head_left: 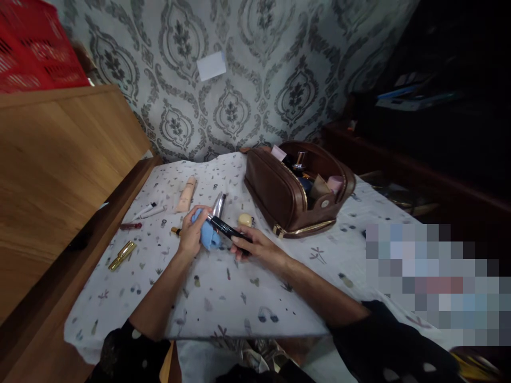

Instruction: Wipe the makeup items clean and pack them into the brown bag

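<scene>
My right hand (253, 243) is closed around the lower end of a slim black cosmetic tube (225, 227), which has a silvery section near its far end. Bunched in my left hand (192, 234) is a blue cloth (209, 235), held against the silvery end of the tube. Just behind the cloth lies a silver tube (219, 204). A pale yellow rounded item (245, 218) sits beyond my right fingers. Partly hidden by my left hand is a small gold-and-dark item (175, 231).
An open brown leather bag (275, 186) holding several cosmetics stands at the back right. On the patterned tablecloth (223, 298), a peach tube (186, 194), white tubes (149, 211), a dark red stick (131, 226) and a gold tube (122, 256) lie left. Wooden furniture (67, 159) borders the left side.
</scene>
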{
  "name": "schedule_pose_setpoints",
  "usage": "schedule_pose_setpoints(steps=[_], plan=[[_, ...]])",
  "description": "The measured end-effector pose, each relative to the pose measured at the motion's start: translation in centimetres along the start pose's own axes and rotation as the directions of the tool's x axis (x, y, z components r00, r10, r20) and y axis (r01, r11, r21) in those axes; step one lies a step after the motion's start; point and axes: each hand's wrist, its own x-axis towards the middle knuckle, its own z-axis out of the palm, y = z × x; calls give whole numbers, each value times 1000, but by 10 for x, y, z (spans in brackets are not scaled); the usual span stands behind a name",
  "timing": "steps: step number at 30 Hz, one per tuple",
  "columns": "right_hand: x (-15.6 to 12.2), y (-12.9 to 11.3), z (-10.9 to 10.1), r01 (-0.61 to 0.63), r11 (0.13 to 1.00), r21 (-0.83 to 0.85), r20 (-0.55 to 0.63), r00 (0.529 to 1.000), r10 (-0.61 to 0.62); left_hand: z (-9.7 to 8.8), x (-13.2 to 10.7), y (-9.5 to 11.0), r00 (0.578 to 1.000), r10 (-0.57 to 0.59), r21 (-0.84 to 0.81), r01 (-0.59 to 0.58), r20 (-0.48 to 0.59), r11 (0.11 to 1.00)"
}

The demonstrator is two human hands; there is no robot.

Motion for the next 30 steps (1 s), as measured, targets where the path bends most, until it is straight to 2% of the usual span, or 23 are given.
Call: schedule_pose_setpoints(steps=[3,7,10,14,18,21,23,26,30], plan=[[2,3,0,5,1000,-19,11,1000,-5,6,-3,-4,1000,-17,-101,18,8,995],[3,4,1,3,999,-40,62,998,-1,15,-14,-12,986,-106,-175,128,131,976],[4,4,0,32,997,-67,44,999,-29,20,-22,-17,949,-173,-144,216,263,966],[6,6,-1,44,996,-84,-28,999,-46,21,-27,-20,901,-170,-88,222,398,971],[9,10,-2,41,994,-105,-38,998,-45,20,-27,-17,912,-183,-93,232,367,968],[9,9,-4,57,978,-200,-76,994,-74,19,-25,-12,942,-150,-125,195,302,973],[8,7,-6,92,959,-269,-136,982,-132,16,-22,-8,944,-156,-116,197,289,974],[6,1,-7,185,952,-245,-225,944,-242,12,-20,-7,894,-238,-37,272,379,962],[2,-6,-5,282,958,-53,-279,917,-285,9,-21,-10,775,-372,126,361,511,924]])
